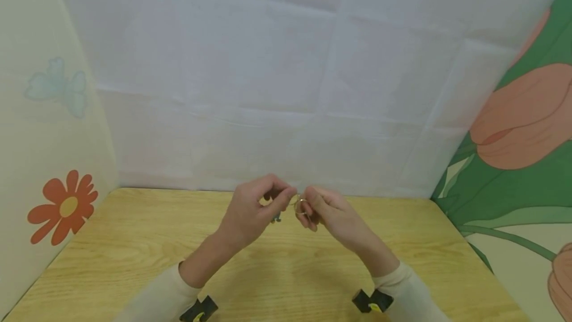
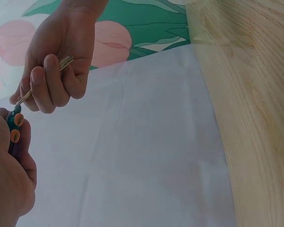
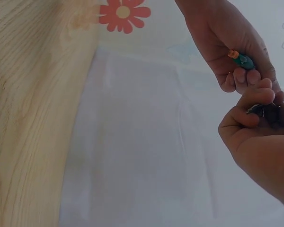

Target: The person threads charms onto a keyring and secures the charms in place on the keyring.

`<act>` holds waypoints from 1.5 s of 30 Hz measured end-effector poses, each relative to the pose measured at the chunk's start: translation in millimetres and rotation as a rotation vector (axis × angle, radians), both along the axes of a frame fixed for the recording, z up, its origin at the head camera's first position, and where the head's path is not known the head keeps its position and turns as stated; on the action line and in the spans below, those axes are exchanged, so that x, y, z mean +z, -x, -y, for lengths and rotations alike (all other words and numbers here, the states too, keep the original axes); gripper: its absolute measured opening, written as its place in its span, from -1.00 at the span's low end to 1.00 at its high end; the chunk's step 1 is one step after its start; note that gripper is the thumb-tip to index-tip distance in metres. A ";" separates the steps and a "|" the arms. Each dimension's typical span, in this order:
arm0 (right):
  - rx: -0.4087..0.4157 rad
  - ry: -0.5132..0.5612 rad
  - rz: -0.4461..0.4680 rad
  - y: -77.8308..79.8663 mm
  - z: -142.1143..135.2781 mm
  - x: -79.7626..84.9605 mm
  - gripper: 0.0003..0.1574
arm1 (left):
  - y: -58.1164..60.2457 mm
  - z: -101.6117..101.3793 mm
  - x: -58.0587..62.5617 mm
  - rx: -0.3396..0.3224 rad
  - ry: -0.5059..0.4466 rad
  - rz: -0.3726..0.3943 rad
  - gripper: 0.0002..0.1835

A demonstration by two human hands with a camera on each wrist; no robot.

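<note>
Over the table, both hands work close together on a keyring. The left hand [image 1: 250, 210] grips a small teal charm [image 2: 13, 124] with orange feet-like ends; its fingers hide much of the charm. Opposite it, the right hand [image 1: 335, 212] pinches a thin metal ring [image 1: 296, 206] between thumb and fingers. A brassy, key-like metal piece [image 2: 66, 62] sticks out past the right hand's fingers in the left wrist view. Within the right hand's curl, the right wrist view shows a dark, shiny piece [image 3: 262, 111], partly covered. The charm and the metal pieces meet between the two hands' fingertips.
The light wooden table [image 1: 147, 242] spreads under both forearms. A white creased sheet [image 1: 268, 63] hangs behind its far edge. Side panels carry a red flower [image 1: 67, 207] at left and pink tulips [image 1: 523, 118] at right. Black wrist mounts [image 1: 373, 302] sit by the sleeves.
</note>
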State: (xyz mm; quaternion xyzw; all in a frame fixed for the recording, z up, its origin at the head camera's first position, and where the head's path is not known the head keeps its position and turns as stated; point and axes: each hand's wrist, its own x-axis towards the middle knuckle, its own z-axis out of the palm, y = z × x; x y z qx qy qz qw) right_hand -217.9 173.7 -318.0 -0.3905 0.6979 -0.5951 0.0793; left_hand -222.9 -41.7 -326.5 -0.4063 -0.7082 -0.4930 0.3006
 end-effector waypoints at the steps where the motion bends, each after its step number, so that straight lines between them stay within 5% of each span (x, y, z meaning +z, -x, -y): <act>1: -0.010 0.000 0.005 -0.6 0.3 0.4 -0.48 | -0.2 -0.4 0.0 0.005 -0.002 -0.016 -0.97; 15: -0.042 -0.025 0.107 -5.6 4.4 1.1 -0.40 | -0.4 -5.9 -3.0 0.031 -0.031 -0.141 -0.94; 23: 0.086 0.145 0.225 -4.6 1.1 5.4 -0.53 | 1.3 -8.1 -6.7 0.068 -0.021 -0.238 -0.88; 28: 0.129 0.162 0.242 -5.1 -1.1 8.3 -0.63 | 1.8 -6.7 -8.2 0.092 -0.064 -0.251 -0.85; 45: -0.038 0.013 -0.069 -4.5 -6.6 4.9 -0.72 | 0.3 -5.4 -4.6 0.028 -0.137 -0.241 -0.88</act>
